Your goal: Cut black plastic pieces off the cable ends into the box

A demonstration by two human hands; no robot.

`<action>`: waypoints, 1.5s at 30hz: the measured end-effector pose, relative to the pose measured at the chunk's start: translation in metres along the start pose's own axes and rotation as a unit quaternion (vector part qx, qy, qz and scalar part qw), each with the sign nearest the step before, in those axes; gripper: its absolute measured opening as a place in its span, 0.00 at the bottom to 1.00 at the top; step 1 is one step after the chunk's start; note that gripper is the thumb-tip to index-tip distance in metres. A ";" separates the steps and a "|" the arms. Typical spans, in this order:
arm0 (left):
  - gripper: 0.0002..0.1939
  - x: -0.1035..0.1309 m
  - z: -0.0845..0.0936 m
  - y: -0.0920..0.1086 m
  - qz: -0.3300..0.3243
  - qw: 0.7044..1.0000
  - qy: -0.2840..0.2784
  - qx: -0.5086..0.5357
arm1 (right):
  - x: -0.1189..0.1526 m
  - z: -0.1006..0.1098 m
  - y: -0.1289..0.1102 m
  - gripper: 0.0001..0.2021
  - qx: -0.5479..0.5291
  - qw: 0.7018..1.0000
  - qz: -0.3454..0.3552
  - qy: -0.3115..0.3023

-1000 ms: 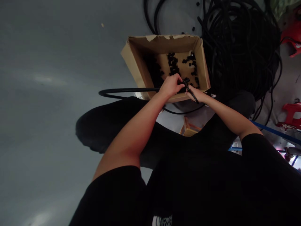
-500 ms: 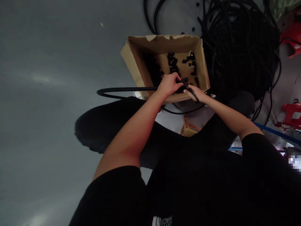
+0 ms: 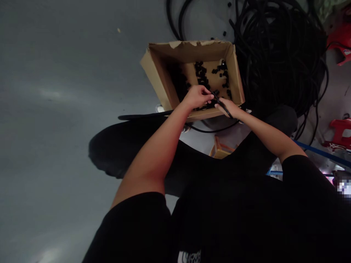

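Observation:
Over the near side of an open cardboard box [image 3: 163, 95], my left hand [image 3: 197, 96] is closed in a pinch on a thin black hose, its held end mostly hidden by the fingers. The hose's loop [image 3: 137, 117] stretches out left, over my knee, and passes behind my left forearm. My right hand [image 3: 229, 106] is closed around black-handled scissors [image 3: 223, 106], whose blades point up-left toward my left fingertips. Short black cut pieces [image 3: 201, 73] lie scattered on the box's bottom, thicker in its dark left part.
A big heap of coiled black hose [image 3: 282, 58] lies right of the box. Red plastic stools [image 3: 341, 133] stand at the far right. A wooden piece [image 3: 219, 148] shows between my legs. Small black bits [image 3: 224, 33] dot the grey floor [image 3: 68, 128] behind the box.
The hose loop on the left has sunk toward my knee and looks flatter. A short black piece beside my left fingertips no longer shows there. Both hands have barely moved.

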State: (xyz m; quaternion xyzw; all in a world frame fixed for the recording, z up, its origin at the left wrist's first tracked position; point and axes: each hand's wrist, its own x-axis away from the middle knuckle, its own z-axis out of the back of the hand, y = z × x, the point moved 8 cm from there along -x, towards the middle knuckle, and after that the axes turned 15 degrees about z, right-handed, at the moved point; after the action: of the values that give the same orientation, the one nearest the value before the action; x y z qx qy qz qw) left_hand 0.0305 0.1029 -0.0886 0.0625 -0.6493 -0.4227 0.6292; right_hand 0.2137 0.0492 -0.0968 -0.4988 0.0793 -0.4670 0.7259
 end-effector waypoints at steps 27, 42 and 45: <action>0.21 0.001 0.009 0.010 -0.070 0.997 0.001 -0.012 | 0.009 -0.014 -0.005 0.22 -0.123 0.992 0.005 -0.023; 0.15 -0.001 0.002 0.006 -0.066 0.995 0.033 -0.065 | 0.000 -0.007 0.000 0.15 -0.020 0.999 0.010 -0.029; 0.15 -0.001 0.002 0.005 -0.070 0.994 0.040 -0.069 | 0.000 -0.008 0.002 0.15 -0.023 0.999 0.007 -0.034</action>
State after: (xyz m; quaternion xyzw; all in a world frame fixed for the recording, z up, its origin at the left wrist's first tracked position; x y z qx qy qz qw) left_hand 0.0315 0.1075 -0.0859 0.0812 -0.5866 -0.5066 0.6267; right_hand 0.2102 0.0444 -0.1024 -0.5304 0.0694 -0.4428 0.7196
